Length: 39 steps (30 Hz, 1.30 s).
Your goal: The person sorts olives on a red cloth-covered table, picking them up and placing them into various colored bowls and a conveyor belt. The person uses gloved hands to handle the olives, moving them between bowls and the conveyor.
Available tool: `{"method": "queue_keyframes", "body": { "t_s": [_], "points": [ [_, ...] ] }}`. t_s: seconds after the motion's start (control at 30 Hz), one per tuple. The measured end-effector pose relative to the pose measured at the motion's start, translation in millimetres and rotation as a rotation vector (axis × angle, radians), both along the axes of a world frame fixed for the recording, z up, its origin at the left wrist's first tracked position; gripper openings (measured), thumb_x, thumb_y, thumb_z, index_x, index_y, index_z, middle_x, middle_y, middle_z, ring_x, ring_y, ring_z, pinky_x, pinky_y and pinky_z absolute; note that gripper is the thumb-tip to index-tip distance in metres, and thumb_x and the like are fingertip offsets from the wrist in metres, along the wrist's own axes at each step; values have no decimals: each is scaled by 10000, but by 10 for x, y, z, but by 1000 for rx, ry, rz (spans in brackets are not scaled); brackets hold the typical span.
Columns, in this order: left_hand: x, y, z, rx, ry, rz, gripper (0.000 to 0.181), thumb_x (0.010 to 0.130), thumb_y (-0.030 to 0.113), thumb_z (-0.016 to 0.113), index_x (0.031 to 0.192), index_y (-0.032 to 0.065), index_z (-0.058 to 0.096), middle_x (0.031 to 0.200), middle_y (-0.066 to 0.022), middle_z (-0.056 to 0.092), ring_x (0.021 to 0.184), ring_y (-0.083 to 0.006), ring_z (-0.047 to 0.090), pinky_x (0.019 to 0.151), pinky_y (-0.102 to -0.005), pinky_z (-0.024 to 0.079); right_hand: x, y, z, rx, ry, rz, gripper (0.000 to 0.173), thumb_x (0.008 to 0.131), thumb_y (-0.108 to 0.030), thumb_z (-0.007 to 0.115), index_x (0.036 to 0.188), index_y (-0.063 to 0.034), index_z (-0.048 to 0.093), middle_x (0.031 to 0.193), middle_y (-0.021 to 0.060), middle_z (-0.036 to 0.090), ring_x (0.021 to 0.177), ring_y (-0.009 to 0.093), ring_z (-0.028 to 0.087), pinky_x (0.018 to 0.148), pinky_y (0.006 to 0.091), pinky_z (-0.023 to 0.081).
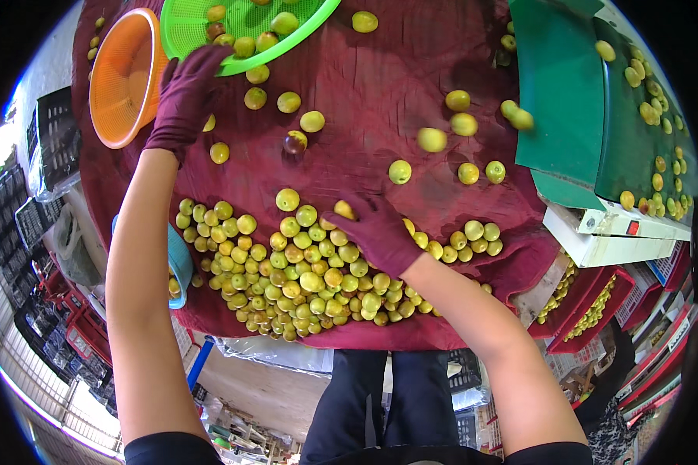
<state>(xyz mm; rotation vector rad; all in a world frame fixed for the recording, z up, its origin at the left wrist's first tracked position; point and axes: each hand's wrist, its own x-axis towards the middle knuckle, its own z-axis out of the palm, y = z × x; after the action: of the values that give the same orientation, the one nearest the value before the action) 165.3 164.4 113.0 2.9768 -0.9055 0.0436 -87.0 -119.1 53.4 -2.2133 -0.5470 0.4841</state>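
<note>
My left hand (191,99), in a maroon glove, is at the near left rim of a green plastic colander (302,42), its fingertips over the edge. Its palm side is hidden. Inside the colander lie several yellow-green jujubes (284,23), some with brown patches. My right hand (378,232), gloved alike, reaches over the far edge of a large heap of jujubes (311,282). One jujube (344,210) sits between its thumb and forefinger, partly covered. More loose fruit, including a half-brown jujube (295,142), is scattered across the dark red cloth (349,133).
An orange basket (122,81) lies tilted left of the colander. A blue basket (178,264) stands beside my left forearm. On the right, a green conveyor belt (622,133) carries jujubes towards a green chute (558,93). Red crates (587,308) with fruit stand below it.
</note>
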Motion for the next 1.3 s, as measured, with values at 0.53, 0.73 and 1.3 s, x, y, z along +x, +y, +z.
{"method": "queue_keyframes", "body": {
  "t_s": [0.53,0.73,1.3],
  "points": [
    [-450,1464,-348,-399,386,602,403,904,110,550,1295,19,515,1174,-140,618,1090,-219,576,959,-314,416,46,-1086,79,-272,-128,-301,235,752,-108,644,984,-110,687,1015,77,655,993,269,572,899,376,446],
    [-628,1696,-194,-121,280,550,367,918,86,464,1280,59,517,1114,-197,619,1043,-299,602,905,-363,455,-279,-533,567,-155,-46,-291,276,778,-104,609,1052,-122,639,1078,45,629,1088,248,544,1011,460,333],
    [-912,879,23,79,-150,365,447,878,116,536,1322,127,486,1151,-207,587,1030,-377,573,890,-436,462,-849,-164,290,-406,-62,330,131,780,-178,546,886,-116,591,885,44,579,1032,230,514,817,460,422]
  ]
}}
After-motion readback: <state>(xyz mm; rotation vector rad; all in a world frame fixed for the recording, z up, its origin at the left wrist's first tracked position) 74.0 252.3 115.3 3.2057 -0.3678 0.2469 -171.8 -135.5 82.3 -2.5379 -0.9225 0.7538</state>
